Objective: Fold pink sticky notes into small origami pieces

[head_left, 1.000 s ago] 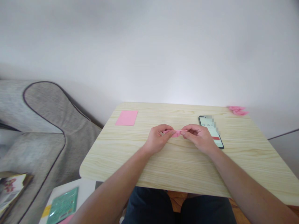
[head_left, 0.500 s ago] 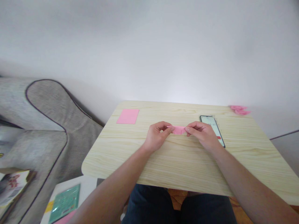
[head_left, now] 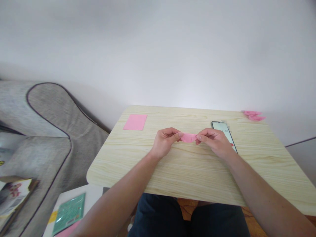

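Observation:
A small folded pink paper [head_left: 188,137] is held just above the middle of a light wooden table [head_left: 187,174]. My left hand [head_left: 164,142] pinches its left end with thumb and fingers closed. My right hand [head_left: 215,141] pinches its right end the same way. The paper bows slightly between the two hands. A flat pink sheet stack [head_left: 135,122] lies at the table's far left corner, apart from both hands.
A phone [head_left: 223,129] with a lit screen lies just behind my right hand. Folded pink pieces [head_left: 254,115] sit at the far right corner. A grey sofa [head_left: 41,131] stands to the left, with a green packet [head_left: 68,214] on a low surface below.
Both hands have lifted the pink paper a little off the table, and it has opened from a thin strip into a wider, bowed shape. The view shifted slightly.

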The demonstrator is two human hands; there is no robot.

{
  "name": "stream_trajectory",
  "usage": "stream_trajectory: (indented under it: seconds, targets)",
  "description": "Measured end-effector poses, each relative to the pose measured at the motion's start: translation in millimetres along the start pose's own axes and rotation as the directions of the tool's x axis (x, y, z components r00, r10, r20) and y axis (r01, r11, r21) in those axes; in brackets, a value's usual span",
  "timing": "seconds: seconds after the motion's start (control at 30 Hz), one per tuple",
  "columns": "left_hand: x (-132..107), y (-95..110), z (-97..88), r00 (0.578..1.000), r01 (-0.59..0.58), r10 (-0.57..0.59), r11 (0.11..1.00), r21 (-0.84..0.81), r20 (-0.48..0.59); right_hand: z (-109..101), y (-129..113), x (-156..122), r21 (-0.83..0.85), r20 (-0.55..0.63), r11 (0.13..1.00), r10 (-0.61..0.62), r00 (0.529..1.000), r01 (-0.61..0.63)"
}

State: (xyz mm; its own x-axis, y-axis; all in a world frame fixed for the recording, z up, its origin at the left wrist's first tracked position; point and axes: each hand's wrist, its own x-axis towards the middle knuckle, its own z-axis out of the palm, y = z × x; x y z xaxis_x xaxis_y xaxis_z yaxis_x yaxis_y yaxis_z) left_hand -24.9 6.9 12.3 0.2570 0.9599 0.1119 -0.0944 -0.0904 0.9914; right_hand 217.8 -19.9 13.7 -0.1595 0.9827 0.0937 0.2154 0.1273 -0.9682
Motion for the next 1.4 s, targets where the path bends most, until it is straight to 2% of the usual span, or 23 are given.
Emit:
stream_trajectory:
  seconds: [0.17, 0.37, 0.53, 0.7, 0.93, 1.07, 1.23, 1.4]
  targets:
    - [-2.6, -2.6, 1.4, 0.993, 0.008, -0.016, 0.998, 0.067, 0.117, 9.3, -6.5, -4.4, -0.105, 0.087, 0.994, 0.011, 0.996, -0.001]
    - [-1.8, -2.4, 2.9, 0.985, 0.003, -0.016, 0.997, 0.077, 0.172, 13.1, -6.9, -6.0, -0.164, 0.031, 0.986, 0.024, 0.999, -0.019]
    - [0.8, -1.3, 0.8, 0.991, -0.021, 0.01, 0.997, 0.074, 0.137, 7.0, -4.7, -3.1, -0.137, 0.049, 0.989, 0.056, 0.997, -0.049]
    - [0.9, -3.6, -0.1, 0.991, -0.005, 0.0, 0.999, 0.034, 0.13, 5.1, -5.4, -2.8, -0.2, 0.011, 0.98, 0.022, 1.0, -0.019]
    - [-1.0, -6.0, 1.8, 0.983, 0.034, -0.061, 0.987, 0.155, 0.176, 9.4, -7.8, -5.0, -0.199, 0.076, 0.98, 0.041, 0.996, -0.025]
    - [0.5, -7.4, 0.6, 0.99, 0.017, -0.036, 0.99, 0.14, 0.134, 9.5, -8.5, -4.9, -0.133, 0.103, 0.99, 0.059, 0.993, -0.045]
    - [1.3, -7.8, 1.0, 0.991, 0.027, -0.04, 0.994, 0.102, 0.131, 8.4, -11.1, -5.6, -0.237, 0.091, 0.972, 0.012, 0.996, 0.01]
    - [2.3, -7.1, 0.9, 0.984, 0.07, -0.078, 0.996, 0.05, 0.16, 7.1, -11.7, -5.1, -0.234, 0.09, 0.971, -0.016, 0.996, 0.037]
